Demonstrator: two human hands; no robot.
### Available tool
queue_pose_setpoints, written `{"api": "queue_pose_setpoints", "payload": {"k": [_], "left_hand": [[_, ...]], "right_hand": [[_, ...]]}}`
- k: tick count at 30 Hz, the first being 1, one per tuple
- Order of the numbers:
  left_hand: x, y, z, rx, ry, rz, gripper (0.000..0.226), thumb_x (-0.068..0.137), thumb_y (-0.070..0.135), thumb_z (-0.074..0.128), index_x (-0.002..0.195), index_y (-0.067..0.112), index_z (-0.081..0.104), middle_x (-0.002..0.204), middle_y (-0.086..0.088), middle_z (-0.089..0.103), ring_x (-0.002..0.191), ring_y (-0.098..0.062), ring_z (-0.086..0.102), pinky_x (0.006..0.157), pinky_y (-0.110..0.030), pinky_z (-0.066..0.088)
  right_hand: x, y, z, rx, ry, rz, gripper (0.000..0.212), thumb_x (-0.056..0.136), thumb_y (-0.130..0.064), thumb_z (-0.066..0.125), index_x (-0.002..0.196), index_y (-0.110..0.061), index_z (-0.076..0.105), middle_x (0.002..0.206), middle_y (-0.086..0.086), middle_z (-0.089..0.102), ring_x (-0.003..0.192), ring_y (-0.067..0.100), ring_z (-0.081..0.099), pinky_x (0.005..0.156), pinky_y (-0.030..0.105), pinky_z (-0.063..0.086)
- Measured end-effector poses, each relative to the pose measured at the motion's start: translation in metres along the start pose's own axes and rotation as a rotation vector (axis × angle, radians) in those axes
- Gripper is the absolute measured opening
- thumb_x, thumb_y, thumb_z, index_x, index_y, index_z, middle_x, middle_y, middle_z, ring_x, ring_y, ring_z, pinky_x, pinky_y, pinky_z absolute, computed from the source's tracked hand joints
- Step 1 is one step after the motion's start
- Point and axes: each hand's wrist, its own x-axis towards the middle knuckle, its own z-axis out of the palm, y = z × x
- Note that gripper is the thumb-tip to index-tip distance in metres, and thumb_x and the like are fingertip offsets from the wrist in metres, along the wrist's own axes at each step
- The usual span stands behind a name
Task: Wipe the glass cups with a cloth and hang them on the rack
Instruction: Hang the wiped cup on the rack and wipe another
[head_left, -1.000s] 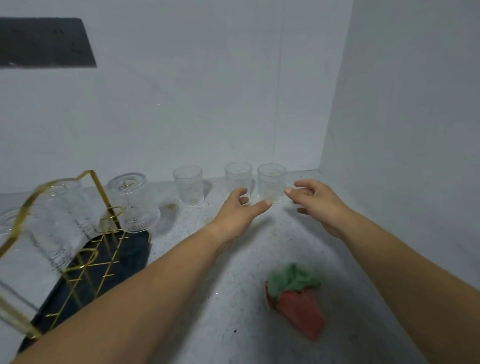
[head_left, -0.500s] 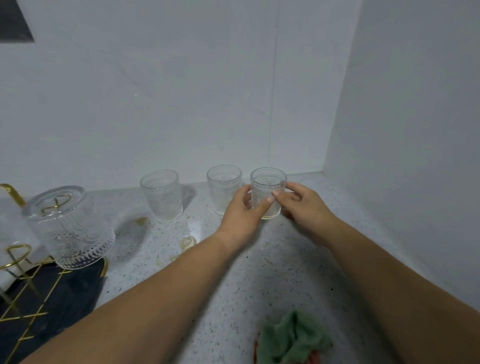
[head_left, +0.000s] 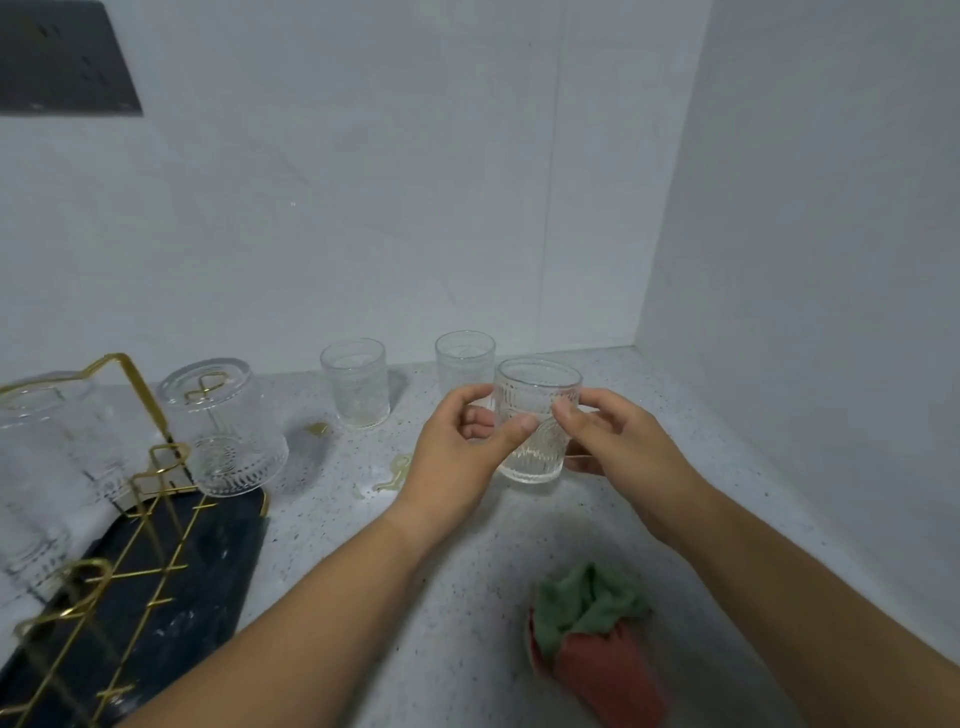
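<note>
A clear ribbed glass cup (head_left: 535, 395) is held upright above the speckled counter, gripped from both sides by my left hand (head_left: 457, 452) and my right hand (head_left: 618, 441). Two more upright glass cups stand behind, one (head_left: 356, 382) at centre left and one (head_left: 464, 358) partly behind the held cup. A green and red cloth (head_left: 592, 639) lies crumpled on the counter near me, under my right forearm's side. The gold wire rack (head_left: 130, 499) on a black base stands at the left, with an upturned glass cup (head_left: 223, 431) hung on a peg and other upturned glasses (head_left: 47, 452) further left.
White walls meet in a corner at the back right (head_left: 639, 312). A dark panel (head_left: 62, 57) sits on the back wall at the top left. The speckled counter (head_left: 467, 623) stretches between rack and cloth.
Both hands reached the rightmost cup, closed on it and lifted it off the counter toward me. The view shifted back left, bringing the rack and cloth more into view.
</note>
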Motion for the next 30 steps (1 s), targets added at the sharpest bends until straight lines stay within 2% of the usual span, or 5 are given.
{"api": "queue_pose_setpoints", "payload": {"k": [8,17,21,26,30], "left_hand": [[-0.073,-0.001,-0.046,-0.228,-0.198,0.000,0.057,0.078,0.041,0.081,0.125,0.010,0.073,0.122,-0.009,0.080,0.114,-0.026,0.076,0.093,-0.031,0.059],[-0.103,-0.017,-0.066,-0.512,-0.113,-0.160,0.062,0.072,0.029,0.088,0.128,0.011,0.068,0.125,-0.014,0.077,0.116,-0.033,0.074,0.095,-0.044,0.056],[-0.111,-0.019,-0.067,-0.435,-0.151,-0.158,0.057,0.077,0.032,0.087,0.127,0.013,0.068,0.123,-0.009,0.078,0.115,-0.029,0.075,0.098,-0.046,0.057],[-0.115,-0.017,-0.066,-0.392,-0.157,-0.139,0.048,0.083,0.028,0.080,0.127,0.014,0.068,0.123,-0.006,0.079,0.116,-0.027,0.075,0.103,-0.047,0.056],[-0.113,-0.016,-0.068,-0.423,-0.161,-0.146,0.054,0.082,0.032,0.082,0.130,0.014,0.066,0.125,-0.006,0.078,0.118,-0.027,0.074,0.107,-0.050,0.054]], "right_hand": [[-0.084,-0.024,0.042,-0.149,-0.174,-0.052,0.023,0.102,-0.041,0.055,0.119,-0.035,0.070,0.100,-0.009,0.078,0.089,0.006,0.074,0.082,0.025,0.059],[-0.123,0.024,0.025,-0.955,-0.146,-0.079,0.036,0.091,-0.057,0.064,0.122,-0.040,0.068,0.126,-0.027,0.056,0.122,-0.002,0.042,0.094,0.005,0.029],[-0.130,0.036,0.030,-0.933,-0.052,-0.078,0.053,0.083,-0.067,0.064,0.129,-0.041,0.065,0.146,-0.021,0.048,0.135,0.000,0.034,0.111,0.017,0.022],[-0.136,0.048,0.031,-1.063,-0.035,-0.039,0.087,0.073,-0.096,0.031,0.144,-0.050,0.049,0.164,-0.019,0.029,0.153,0.009,0.020,0.126,0.040,0.015],[-0.136,0.050,0.030,-1.003,-0.022,-0.141,0.044,0.092,-0.061,0.058,0.134,-0.048,0.061,0.148,-0.025,0.047,0.145,0.010,0.038,0.117,0.029,0.025]]}}
